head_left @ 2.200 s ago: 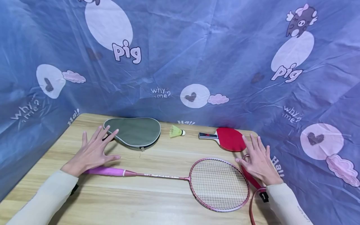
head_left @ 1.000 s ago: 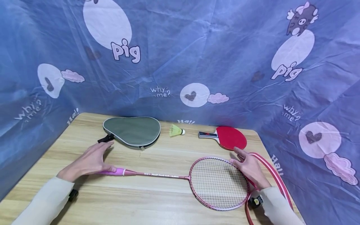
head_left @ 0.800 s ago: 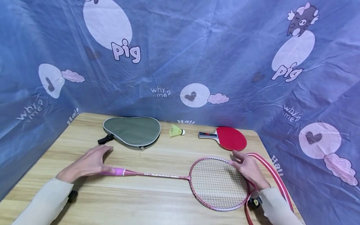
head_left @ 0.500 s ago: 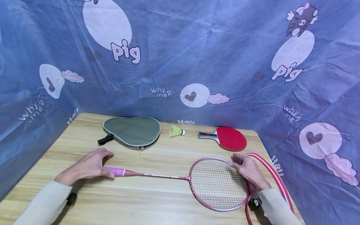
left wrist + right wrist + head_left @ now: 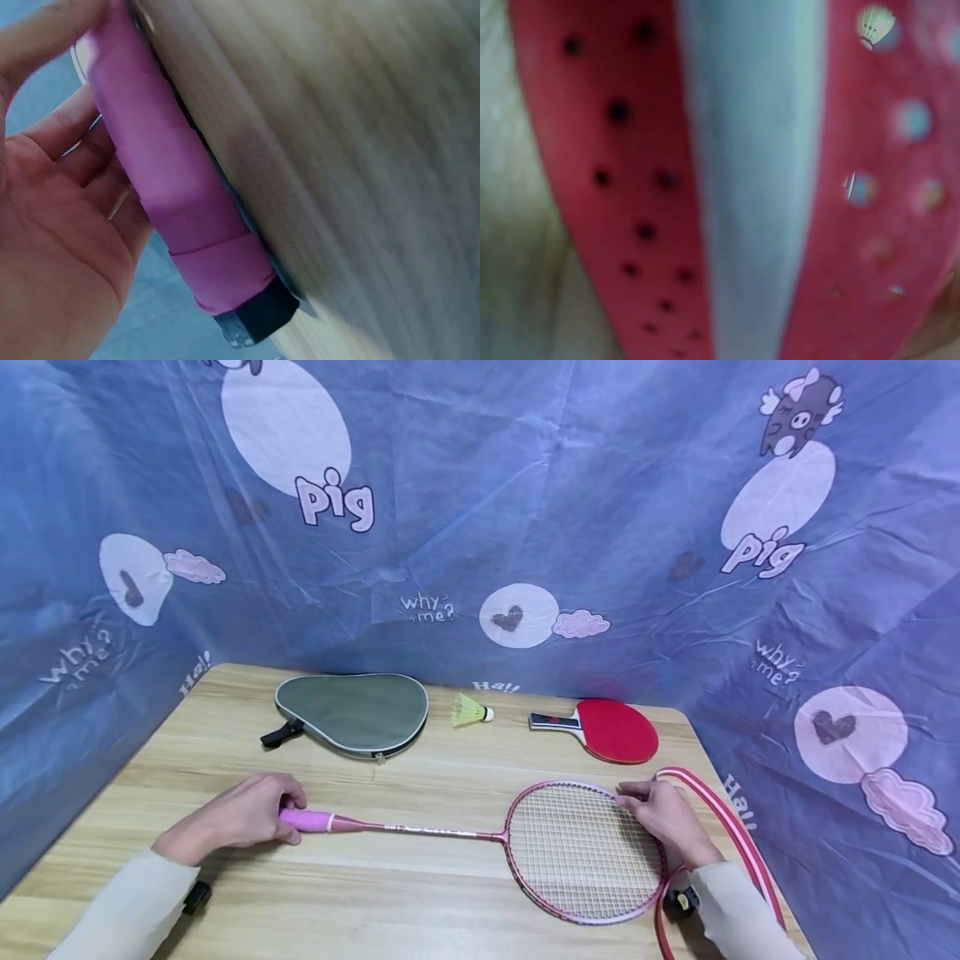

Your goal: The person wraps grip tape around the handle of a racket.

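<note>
A badminton racket (image 5: 570,852) with a pink-wrapped handle lies across the table, its head to the right. My left hand (image 5: 243,814) grips the end of the handle. In the left wrist view, the thumb is on one side of the pink grip (image 5: 180,180) and the fingers are on the other. At the head's upper right edge, my right hand (image 5: 671,822) pinches the rim between thumb and fingers. A curved red band (image 5: 731,822) with a white stripe runs beside and under the right wrist; its perforated surface (image 5: 622,202) fills the right wrist view, hiding the fingers there.
Along the back of the wooden table (image 5: 390,910) lie a green paddle case (image 5: 360,714), a yellow shuttlecock (image 5: 468,710) and a red table tennis paddle (image 5: 617,731). A blue printed cloth (image 5: 450,527) hangs behind and at both sides.
Both spread hands have come down onto the racket. The left fingers have curled round the handle, and the right fingers have closed on the head's rim. The racket keeps its place.
</note>
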The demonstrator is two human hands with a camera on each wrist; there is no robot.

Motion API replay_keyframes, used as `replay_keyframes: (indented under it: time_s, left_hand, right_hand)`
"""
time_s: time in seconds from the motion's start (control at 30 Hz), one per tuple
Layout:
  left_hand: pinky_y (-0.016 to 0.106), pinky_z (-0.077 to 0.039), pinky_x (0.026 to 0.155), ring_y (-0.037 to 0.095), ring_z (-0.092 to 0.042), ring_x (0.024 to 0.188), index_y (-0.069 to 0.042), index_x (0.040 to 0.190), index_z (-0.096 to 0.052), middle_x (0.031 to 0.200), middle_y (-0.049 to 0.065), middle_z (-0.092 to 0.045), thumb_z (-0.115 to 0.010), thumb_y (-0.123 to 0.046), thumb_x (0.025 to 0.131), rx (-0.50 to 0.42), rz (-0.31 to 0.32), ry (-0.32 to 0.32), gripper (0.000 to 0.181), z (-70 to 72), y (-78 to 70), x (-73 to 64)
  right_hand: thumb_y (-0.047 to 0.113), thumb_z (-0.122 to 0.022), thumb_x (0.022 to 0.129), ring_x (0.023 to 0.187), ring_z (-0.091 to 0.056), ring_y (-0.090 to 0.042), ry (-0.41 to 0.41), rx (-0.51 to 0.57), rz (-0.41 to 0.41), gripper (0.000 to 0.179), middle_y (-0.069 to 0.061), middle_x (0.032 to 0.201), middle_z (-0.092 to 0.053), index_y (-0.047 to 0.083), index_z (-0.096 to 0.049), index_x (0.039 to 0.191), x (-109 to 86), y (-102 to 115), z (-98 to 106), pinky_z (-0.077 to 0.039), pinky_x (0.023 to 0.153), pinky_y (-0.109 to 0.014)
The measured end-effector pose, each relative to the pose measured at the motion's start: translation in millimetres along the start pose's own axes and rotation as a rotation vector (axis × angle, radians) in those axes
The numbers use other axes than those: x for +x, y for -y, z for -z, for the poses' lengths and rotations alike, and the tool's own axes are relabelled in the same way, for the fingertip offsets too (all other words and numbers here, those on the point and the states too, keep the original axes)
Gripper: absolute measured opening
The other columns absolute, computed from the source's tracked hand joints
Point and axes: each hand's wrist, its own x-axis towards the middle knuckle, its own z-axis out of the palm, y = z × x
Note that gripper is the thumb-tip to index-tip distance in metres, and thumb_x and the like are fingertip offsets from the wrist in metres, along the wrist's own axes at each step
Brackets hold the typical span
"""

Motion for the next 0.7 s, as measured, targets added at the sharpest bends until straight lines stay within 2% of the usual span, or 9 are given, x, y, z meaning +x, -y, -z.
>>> replay_keyframes:
  time_s: [0.17,0.33,0.47,0.7]
  left_hand:
    - [0.025,-0.044,0.061,0.003,-0.048,0.064,-0.024,0.079,-0.068,0.073,-0.014,-0.06,-0.093,-0.039,0.061,0.032,0.006,-0.028,0.034,-0.7,-2.0,-0.4]
    - [0.025,-0.041,0.058,0.004,-0.046,0.063,-0.023,0.077,-0.069,0.072,-0.013,-0.058,-0.092,-0.042,0.063,0.076,0.001,-0.061,0.034,-1.1,-3.1,-0.3]
    - [0.024,-0.04,0.057,0.004,-0.045,0.062,-0.023,0.077,-0.069,0.072,-0.014,-0.058,-0.092,-0.043,0.063,0.101,-0.011,-0.083,0.033,-1.1,-2.3,-0.1]
    - [0.027,-0.045,0.06,0.004,-0.049,0.064,-0.02,0.08,-0.072,0.076,-0.012,-0.064,-0.093,-0.041,0.062,0.119,-0.022,-0.122,0.035,1.4,-3.2,-0.5]
  right_hand:
    - [0.018,-0.072,0.091,0.099,-0.071,-0.027,0.036,0.012,-0.016,0.023,-0.017,0.111,-0.077,0.006,-0.079,0.109,-1.1,1.0,1.5,-0.051,0.07,-0.026]
    - [0.015,-0.069,0.093,0.097,-0.068,-0.024,0.073,0.03,-0.022,0.019,-0.015,0.111,-0.077,0.007,-0.079,0.108,-0.1,-1.5,2.2,-0.051,0.073,-0.03]
    - [0.01,-0.065,0.096,0.096,-0.065,-0.022,0.094,0.07,-0.041,0.02,-0.017,0.115,-0.076,0.005,-0.077,0.11,0.3,-1.8,3.3,-0.05,0.072,-0.027]
    - [0.007,-0.06,0.099,0.088,-0.058,-0.017,0.063,0.183,-0.076,0.019,-0.016,0.11,-0.072,0.004,-0.074,0.111,2.8,-2.2,7.3,-0.048,0.069,-0.021]
